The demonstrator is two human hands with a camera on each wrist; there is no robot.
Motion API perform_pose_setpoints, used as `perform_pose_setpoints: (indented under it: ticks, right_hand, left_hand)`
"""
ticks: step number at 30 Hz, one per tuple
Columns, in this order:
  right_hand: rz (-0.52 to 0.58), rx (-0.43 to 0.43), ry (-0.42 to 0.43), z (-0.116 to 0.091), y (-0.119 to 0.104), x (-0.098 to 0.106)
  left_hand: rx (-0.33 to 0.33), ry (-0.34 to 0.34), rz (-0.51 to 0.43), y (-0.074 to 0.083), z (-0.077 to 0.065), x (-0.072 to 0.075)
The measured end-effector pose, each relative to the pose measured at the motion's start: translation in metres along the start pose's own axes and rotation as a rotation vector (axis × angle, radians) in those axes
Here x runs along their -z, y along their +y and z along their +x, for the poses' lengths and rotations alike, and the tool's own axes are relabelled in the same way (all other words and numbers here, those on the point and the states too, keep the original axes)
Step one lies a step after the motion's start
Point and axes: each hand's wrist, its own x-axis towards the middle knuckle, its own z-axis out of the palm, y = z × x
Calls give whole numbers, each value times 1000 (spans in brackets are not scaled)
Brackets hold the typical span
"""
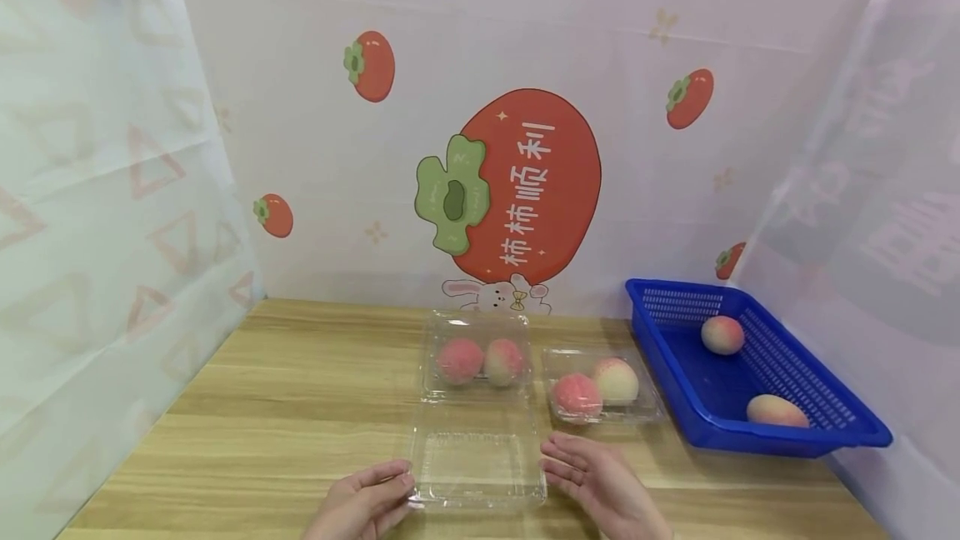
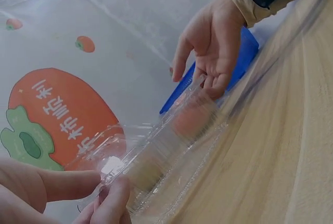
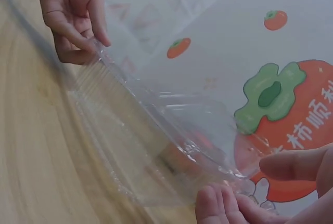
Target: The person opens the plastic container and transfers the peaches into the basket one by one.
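A clear plastic clamshell box (image 1: 474, 497) lies spread open on the table, its bare half toward me. Two pink-and-cream peaches (image 1: 461, 361) sit in its far half. At the near left corner, my left hand (image 1: 365, 500) pinches the rim between thumb and fingers, which also shows in the right wrist view. My right hand (image 1: 600, 482) is at the near right side with relaxed fingers at the rim; in the left wrist view its thumb stands apart from the plastic. A second clear box (image 1: 645, 412) holding two peaches (image 1: 617, 382) lies behind the right hand.
To the right stands a blue basket (image 1: 678, 407) with a peach (image 1: 722, 335) at the back and another peach (image 1: 777, 412) at the front. A printed cloth (image 1: 315, 132) hangs behind the wooden table (image 1: 300, 390), with more cloth at both sides.
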Motion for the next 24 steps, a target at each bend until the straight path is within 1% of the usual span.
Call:
perform_pose_setpoints:
  ticks: [6,13,19,24]
  right_hand:
    - [-9,-35,26,6,6,-3]
    - [-18,-30,24,7,10,-5]
    - [-27,-30,41,5,10,-6]
    - [-36,-29,39,5,12,-7]
  left_hand:
    - [15,-14,-24,1,1,1]
    - [23,-22,-51,2,0,-1]
    - [9,-36,-56,2,0,-1]
    - [-4,-32,-60,0,0,1]
